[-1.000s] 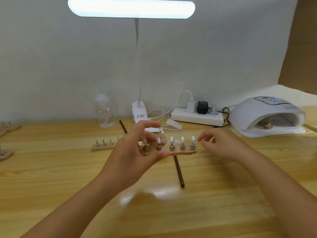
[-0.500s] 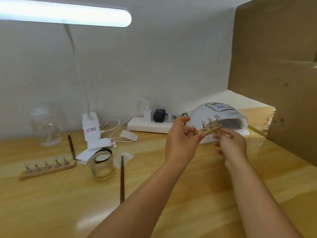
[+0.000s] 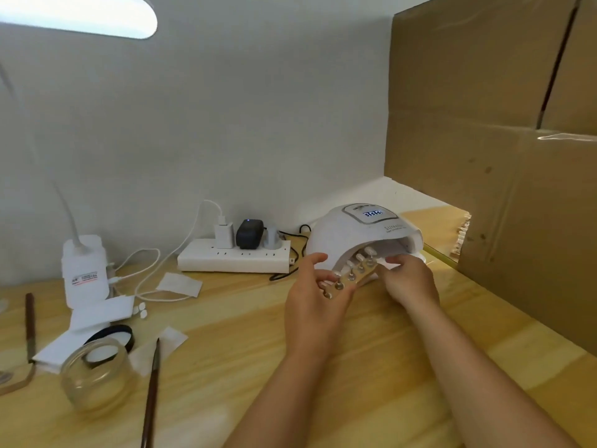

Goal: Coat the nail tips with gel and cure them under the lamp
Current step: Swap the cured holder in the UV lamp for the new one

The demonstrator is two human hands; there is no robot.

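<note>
A narrow wooden holder strip (image 3: 352, 277) carrying white nail tips on metal pegs sits at the mouth of the white domed curing lamp (image 3: 361, 236), its near end gripped by the left hand (image 3: 315, 294) and its far end pinched by the right hand (image 3: 408, 279).

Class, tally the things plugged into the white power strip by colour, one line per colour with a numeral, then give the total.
White plugs: 1, the charger with the white cable
Black plugs: 1, the adapter with a small lit dot
Grey plugs: 1, the plug at the right end
Total: 3 in the power strip
</note>
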